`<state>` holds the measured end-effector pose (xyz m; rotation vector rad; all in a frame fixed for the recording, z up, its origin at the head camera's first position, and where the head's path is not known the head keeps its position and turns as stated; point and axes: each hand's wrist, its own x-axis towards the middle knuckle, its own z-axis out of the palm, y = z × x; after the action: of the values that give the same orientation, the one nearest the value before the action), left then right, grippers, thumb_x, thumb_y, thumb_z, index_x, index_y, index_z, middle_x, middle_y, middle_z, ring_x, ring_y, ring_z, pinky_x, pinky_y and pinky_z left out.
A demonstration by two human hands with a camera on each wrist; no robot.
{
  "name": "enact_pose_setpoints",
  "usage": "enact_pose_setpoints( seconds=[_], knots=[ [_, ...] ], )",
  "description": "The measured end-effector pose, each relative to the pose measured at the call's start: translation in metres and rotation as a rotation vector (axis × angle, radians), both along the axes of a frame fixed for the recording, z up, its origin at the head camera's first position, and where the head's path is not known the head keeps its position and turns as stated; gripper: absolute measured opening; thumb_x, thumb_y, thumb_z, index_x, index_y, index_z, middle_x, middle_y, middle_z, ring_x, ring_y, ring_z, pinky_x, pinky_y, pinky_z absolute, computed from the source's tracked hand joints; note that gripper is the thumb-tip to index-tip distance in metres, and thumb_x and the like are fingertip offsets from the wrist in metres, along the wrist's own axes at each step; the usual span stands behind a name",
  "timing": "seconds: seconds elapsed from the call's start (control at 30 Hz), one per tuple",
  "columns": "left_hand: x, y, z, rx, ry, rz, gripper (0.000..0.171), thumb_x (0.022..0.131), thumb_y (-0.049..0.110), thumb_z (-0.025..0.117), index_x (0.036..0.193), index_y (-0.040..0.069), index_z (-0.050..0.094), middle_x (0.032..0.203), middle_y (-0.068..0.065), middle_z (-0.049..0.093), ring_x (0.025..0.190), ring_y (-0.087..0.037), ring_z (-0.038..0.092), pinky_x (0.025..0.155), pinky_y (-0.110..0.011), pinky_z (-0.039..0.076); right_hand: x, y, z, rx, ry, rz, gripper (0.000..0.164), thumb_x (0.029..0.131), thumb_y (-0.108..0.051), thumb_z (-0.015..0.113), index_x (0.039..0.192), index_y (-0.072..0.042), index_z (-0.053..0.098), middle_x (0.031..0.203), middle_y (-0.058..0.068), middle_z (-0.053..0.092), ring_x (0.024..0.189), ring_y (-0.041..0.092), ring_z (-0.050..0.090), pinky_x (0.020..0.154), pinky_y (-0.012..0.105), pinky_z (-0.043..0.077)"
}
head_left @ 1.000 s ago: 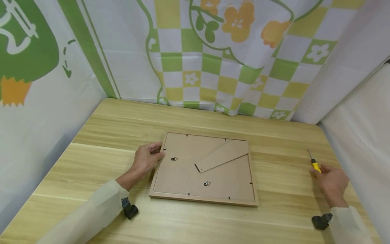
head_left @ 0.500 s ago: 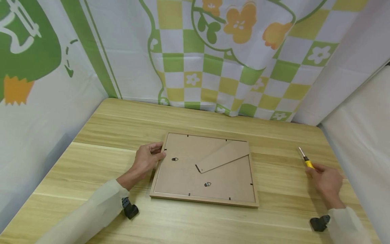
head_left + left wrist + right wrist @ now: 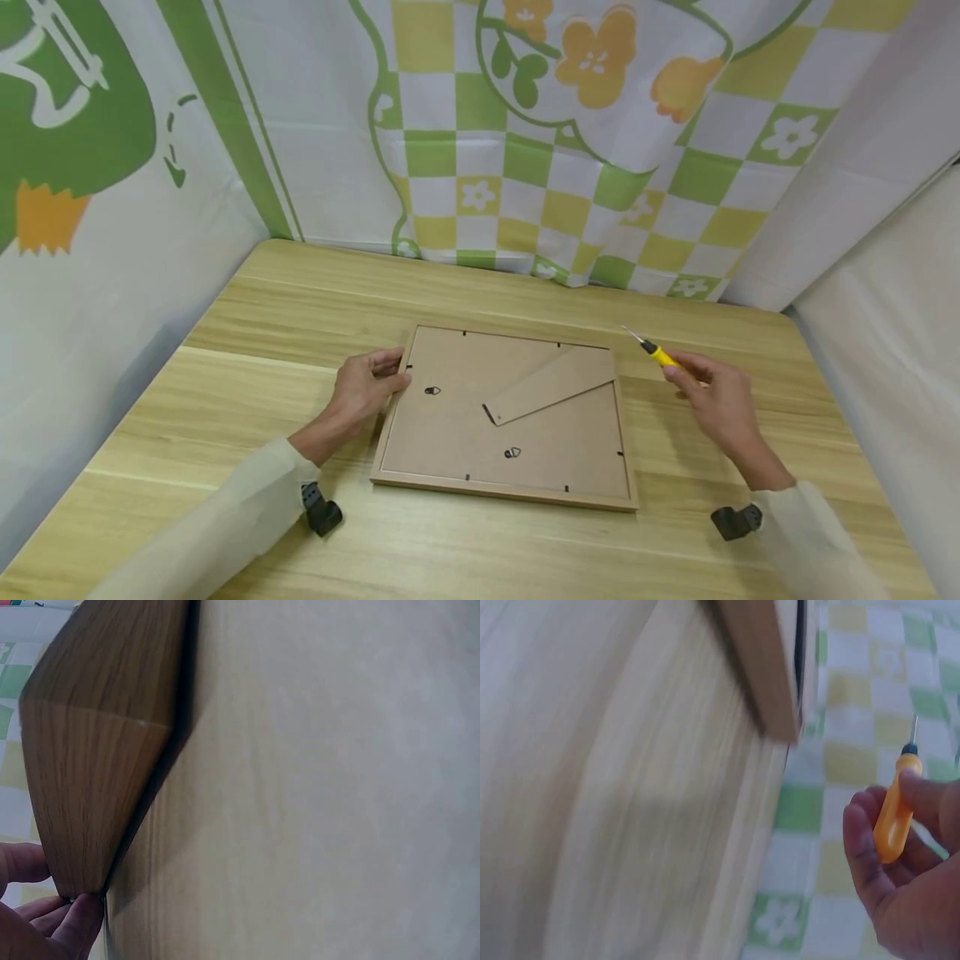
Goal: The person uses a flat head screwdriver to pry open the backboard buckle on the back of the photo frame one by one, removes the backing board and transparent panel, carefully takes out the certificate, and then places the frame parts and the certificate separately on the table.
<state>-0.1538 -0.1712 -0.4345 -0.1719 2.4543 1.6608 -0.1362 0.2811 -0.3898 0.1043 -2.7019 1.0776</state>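
Note:
A wooden picture frame (image 3: 450, 437) lies face down on the table, its brown backing showing. On the backing are a folded stand leg (image 3: 551, 383), two hanging rings (image 3: 512, 452) and several small black tabs (image 3: 566, 488) round the edge. My left hand (image 3: 362, 387) grips the frame's left side, thumb on top; the left wrist view shows the fingers at the wooden edge (image 3: 90, 802). To the right of the frame, my right hand (image 3: 716, 396) holds a small yellow screwdriver (image 3: 895, 814) raised over the table. Its metal tip points up and left, near the frame's far right corner.
The wood-grain table (image 3: 247, 392) has rounded far corners. A curtain (image 3: 517, 200) with green and yellow checks hangs along its back edge. White cloth walls (image 3: 892, 308) stand at both sides. Each wrist wears a black camera (image 3: 322, 512).
My right hand has moved left toward the frame with the screwdriver, its tip now near the frame's far right corner. My left hand keeps its grip on the frame, which lies still.

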Motion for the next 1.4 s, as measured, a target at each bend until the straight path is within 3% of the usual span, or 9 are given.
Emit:
enact_pose_setpoints(
  seconds=[0.13, 0.3, 0.5, 0.73, 1.1, 1.4],
  knots=[
    [0.0, -0.001, 0.0, 0.0, -0.002, 0.0, 0.049, 0.094, 0.008, 0.064, 0.14, 0.0, 0.051, 0.137, -0.023, 0.057, 0.127, -0.036, 0.055, 0.101, -0.039, 0.051, -0.006, -0.031, 0.002, 0.001, 0.008, 0.12, 0.028, 0.092, -0.012, 0.068, 0.118, 0.0, 0.07, 0.104, 0.024, 0.073, 0.064, -0.006, 0.059, 0.049, 0.017, 0.05],
    [0.0, -0.001, -0.001, -0.002, -0.002, -0.003, 0.049, 0.094, 0.008, 0.064, 0.141, 0.0, 0.051, 0.137, -0.023, 0.057, 0.128, -0.036, 0.055, 0.102, -0.041, 0.051, -0.012, -0.068, 0.005, 0.01, -0.052, 0.244, 0.027, 0.091, -0.015, 0.07, 0.116, -0.006, 0.073, 0.105, 0.019, 0.074, 0.053, 0.004, 0.046, 0.042, 0.019, 0.035],
    [-0.001, 0.0, -0.002, -0.005, 0.003, -0.002, 0.049, 0.094, 0.008, 0.064, 0.14, 0.0, 0.051, 0.137, -0.024, 0.057, 0.127, -0.036, 0.055, 0.102, -0.042, 0.05, -0.021, -0.105, 0.003, 0.022, -0.086, 0.346, 0.026, 0.087, -0.016, 0.074, 0.111, -0.007, 0.076, 0.106, 0.013, 0.075, 0.071, 0.009, 0.06, 0.055, 0.018, 0.047],
    [-0.002, 0.0, -0.001, 0.004, -0.003, 0.003, 0.049, 0.094, 0.008, 0.064, 0.14, 0.0, 0.051, 0.136, -0.023, 0.058, 0.127, -0.036, 0.056, 0.102, -0.041, 0.05, -0.029, -0.133, 0.003, 0.071, -0.083, 0.387, 0.025, 0.082, -0.018, 0.079, 0.107, -0.012, 0.078, 0.101, 0.009, 0.077, 0.064, 0.008, 0.053, 0.048, 0.017, 0.039],
    [-0.001, 0.0, -0.001, 0.002, -0.003, -0.001, 0.049, 0.094, 0.008, 0.064, 0.14, 0.0, 0.051, 0.137, -0.024, 0.057, 0.127, -0.037, 0.055, 0.102, -0.042, 0.05, -0.04, -0.159, -0.005, 0.154, -0.063, 0.481, 0.023, 0.083, -0.019, 0.078, 0.105, -0.012, 0.078, 0.102, 0.007, 0.076, 0.08, 0.01, 0.069, 0.063, 0.02, 0.051],
    [-0.001, -0.001, -0.002, 0.0, 0.004, 0.007, 0.049, 0.093, 0.007, 0.065, 0.139, -0.001, 0.052, 0.136, -0.024, 0.058, 0.126, -0.036, 0.056, 0.103, -0.04, 0.05, -0.044, -0.175, -0.011, 0.137, -0.135, 0.489, 0.024, 0.083, -0.02, 0.079, 0.105, -0.013, 0.078, 0.103, 0.005, 0.076, 0.089, 0.014, 0.072, 0.071, 0.025, 0.057]
  ],
)
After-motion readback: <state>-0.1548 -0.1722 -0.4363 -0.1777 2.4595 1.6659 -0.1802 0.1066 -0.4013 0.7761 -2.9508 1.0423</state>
